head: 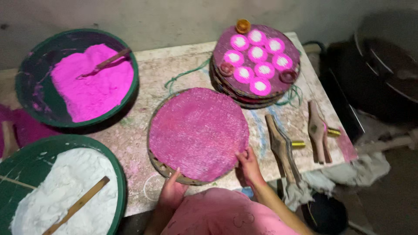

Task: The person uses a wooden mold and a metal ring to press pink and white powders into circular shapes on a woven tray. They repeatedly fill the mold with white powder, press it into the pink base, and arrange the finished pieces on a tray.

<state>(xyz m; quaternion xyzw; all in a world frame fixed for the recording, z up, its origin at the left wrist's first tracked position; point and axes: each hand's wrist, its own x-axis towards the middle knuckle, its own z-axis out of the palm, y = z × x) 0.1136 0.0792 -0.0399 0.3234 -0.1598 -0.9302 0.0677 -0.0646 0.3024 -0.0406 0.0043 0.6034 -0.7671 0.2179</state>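
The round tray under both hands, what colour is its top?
Pink, speckled paler, on the round tray; the head view shows it.

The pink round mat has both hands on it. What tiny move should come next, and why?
Probably slide the mat a little toward the table's middle. Both hands, left and right, grip its near edge, which seems to overhang the table edge. It is bare, while the stack behind holds finished pink-and-white cones.
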